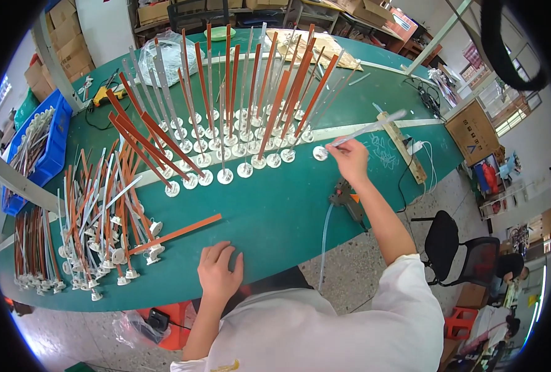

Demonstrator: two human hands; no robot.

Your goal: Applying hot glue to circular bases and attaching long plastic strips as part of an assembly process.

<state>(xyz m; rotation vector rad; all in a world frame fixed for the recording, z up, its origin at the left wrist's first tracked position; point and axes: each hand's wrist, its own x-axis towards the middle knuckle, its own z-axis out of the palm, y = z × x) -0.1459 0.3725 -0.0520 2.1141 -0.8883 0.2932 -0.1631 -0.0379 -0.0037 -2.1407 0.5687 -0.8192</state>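
My right hand (352, 158) is closed around the lower part of a pale grey strip (378, 125), just above its round white base (321, 153). The strip leans up to the right. At the table's near edge lies my left hand (218, 268), fingers loosely bent, thumb apart, holding nothing. A brown strip (179, 232) sticks out near it from a heap of strips with white bases (105, 229). Rows of round white bases (244, 170) stand in the middle of the table, with brown and grey strips rising from them. Below my right hand lies a glue gun (348, 199) with a clear glue stick.
The green table (275, 217) has a curved near edge. On the left stands a blue crate (46, 139) filled with strips. A yellow-and-black tool (109, 94) and a clear plastic bag (164, 57) lie farther back. To the right is a wooden bar (404, 149) with plugged-in cords.
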